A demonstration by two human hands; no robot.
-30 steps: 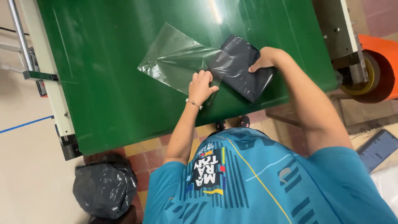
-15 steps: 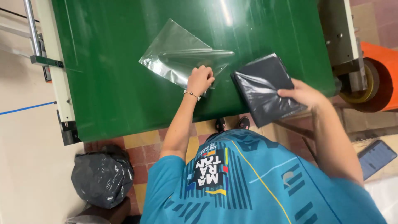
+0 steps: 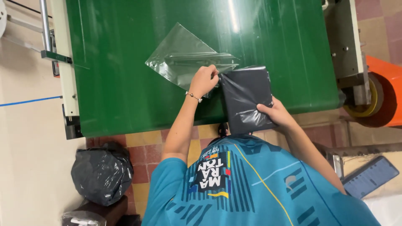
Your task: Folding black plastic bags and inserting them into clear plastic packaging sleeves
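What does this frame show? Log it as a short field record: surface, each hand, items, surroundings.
surface: green table
left hand: left hand pinches the edge of the clear plastic bag, which lies flat on the table
right hand: right hand grips the dark folded packet at its near end
relation: packet's far end meets the bag's edge by the left hand
floor: black bin bag on tiled floor
right edge: orange roll

Bagging at green table (image 3: pixel 125 83)
Left hand (image 3: pixel 204 80) pinches clear bag (image 3: pixel 184 58); right hand (image 3: pixel 274 115) grips dark packet (image 3: pixel 245 94) beside left fingertips.
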